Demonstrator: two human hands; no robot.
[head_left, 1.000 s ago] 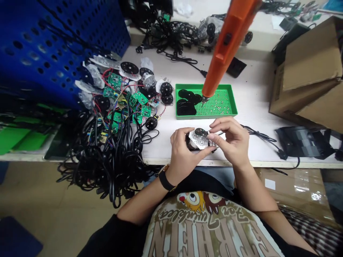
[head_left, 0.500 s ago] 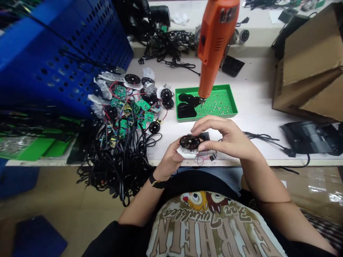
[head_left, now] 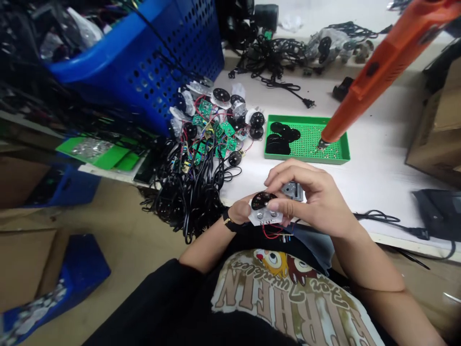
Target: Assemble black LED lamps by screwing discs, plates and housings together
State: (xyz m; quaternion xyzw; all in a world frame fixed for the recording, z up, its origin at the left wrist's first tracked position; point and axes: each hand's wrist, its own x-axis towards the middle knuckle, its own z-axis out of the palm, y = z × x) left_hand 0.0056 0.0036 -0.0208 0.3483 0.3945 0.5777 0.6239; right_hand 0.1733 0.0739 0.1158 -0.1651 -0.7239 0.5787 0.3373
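Far left, blue perforated crate (head_left: 144, 62) with bags and dark clutter behind it, contents hard to make out. Below it on the floor, a blue bin (head_left: 68, 274), cut off at the frame edge. Next, a tangled black cable heap (head_left: 190, 206) runs over the surface edge and hangs down. On top of it lie green circuit boards (head_left: 212, 129) with red wires and loose black discs (head_left: 257, 119); much of this pile is hidden under the cables and too jumbled to count.

Center: the left hand (head_left: 239, 214), with a black watch strap on its wrist, is curled under a white plastic piece (head_left: 265, 217), its fingers mostly hidden behind it. The right hand (head_left: 309, 197) is curled over from above, thumb and fingertips seemingly pinching a black disc (head_left: 261, 200) resting on the plastic piece. Red wires (head_left: 272, 235) hang below, in front of the shirt. A small metal part (head_left: 292, 191) lies on the surface (head_left: 378, 192) just behind the right hand.

Right: green tray (head_left: 306, 139) holds black discs and small screws. An orange electric screwdriver (head_left: 382, 72) has its tip over the tray, top cut off. Cardboard box (head_left: 437, 129) is cut off at the edge.
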